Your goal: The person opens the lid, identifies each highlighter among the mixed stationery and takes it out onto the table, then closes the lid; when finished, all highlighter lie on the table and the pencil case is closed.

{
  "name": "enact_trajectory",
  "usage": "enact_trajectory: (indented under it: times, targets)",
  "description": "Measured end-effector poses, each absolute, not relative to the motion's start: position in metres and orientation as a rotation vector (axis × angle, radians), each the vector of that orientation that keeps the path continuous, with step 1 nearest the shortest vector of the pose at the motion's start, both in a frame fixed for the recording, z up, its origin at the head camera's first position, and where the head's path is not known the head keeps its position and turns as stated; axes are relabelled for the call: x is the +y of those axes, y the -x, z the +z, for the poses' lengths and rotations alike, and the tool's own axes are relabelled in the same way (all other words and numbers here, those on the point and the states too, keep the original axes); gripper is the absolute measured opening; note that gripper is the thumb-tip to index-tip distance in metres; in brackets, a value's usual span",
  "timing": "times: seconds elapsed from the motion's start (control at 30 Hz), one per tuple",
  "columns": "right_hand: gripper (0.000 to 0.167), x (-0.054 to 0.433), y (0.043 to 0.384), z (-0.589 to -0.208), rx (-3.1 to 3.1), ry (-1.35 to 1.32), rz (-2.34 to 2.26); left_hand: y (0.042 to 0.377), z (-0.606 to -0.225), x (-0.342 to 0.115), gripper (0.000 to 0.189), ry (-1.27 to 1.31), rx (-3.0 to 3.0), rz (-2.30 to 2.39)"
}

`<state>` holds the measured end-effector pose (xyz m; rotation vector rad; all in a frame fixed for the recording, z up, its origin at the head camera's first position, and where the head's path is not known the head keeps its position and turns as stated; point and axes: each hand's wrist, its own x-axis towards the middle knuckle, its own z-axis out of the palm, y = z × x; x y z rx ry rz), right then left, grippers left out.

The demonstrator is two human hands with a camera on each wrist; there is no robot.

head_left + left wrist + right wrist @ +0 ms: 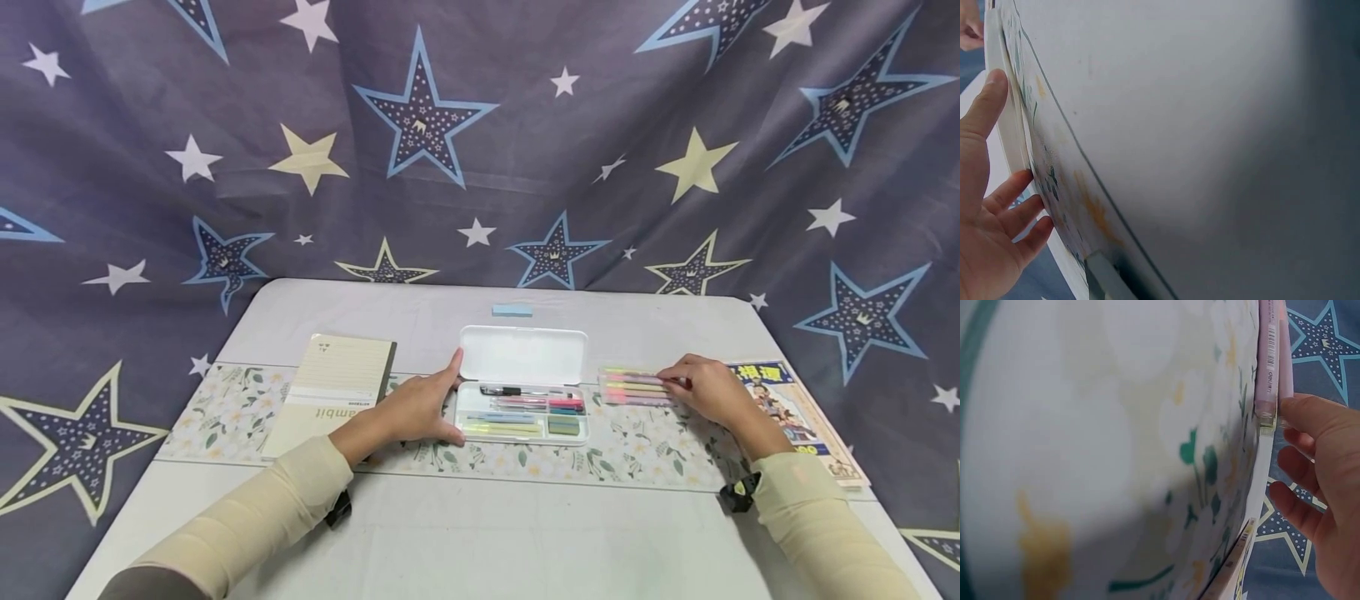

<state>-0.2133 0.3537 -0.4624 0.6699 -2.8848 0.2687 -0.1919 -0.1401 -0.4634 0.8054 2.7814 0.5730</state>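
A white pencil case (522, 353) lies with its lid raised, holding several pens, pale sticks and a green eraser-like block (563, 425). My left hand (422, 407) rests at its left side, thumb by the near corner and fingers spread toward the hinge. In the left wrist view, the left hand's (988, 231) fingers are loosely extended along the case edge. To the right lies a clear pack of pastel highlighters (630, 387). My right hand (708, 385) pinches a pink highlighter (1285, 356) at the pack's right end; the fingertips behind it are partly hidden.
A cream notebook (330, 375) lies left of the case, beside my left forearm. A colourful comic-style booklet (787, 408) sits under and beyond my right wrist. Behind the case is a small blue block (512, 311). A star-patterned cloth (480, 167) hangs behind the table.
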Motion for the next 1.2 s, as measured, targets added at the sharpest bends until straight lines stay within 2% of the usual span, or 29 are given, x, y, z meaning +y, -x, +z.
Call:
enact_trajectory:
  times: [0.5, 1.2]
  targets:
    - [0.017, 0.351, 0.209, -0.460, -2.939, -0.603, 0.326, 0.191, -0.463, -0.140, 0.147, -0.805, 2.777, 0.580]
    - [0.018, 0.313, 0.200, -0.456, -2.807, -0.753, 0.384, 0.191, -0.462, -0.141, 0.146, -0.813, 2.772, 0.573]
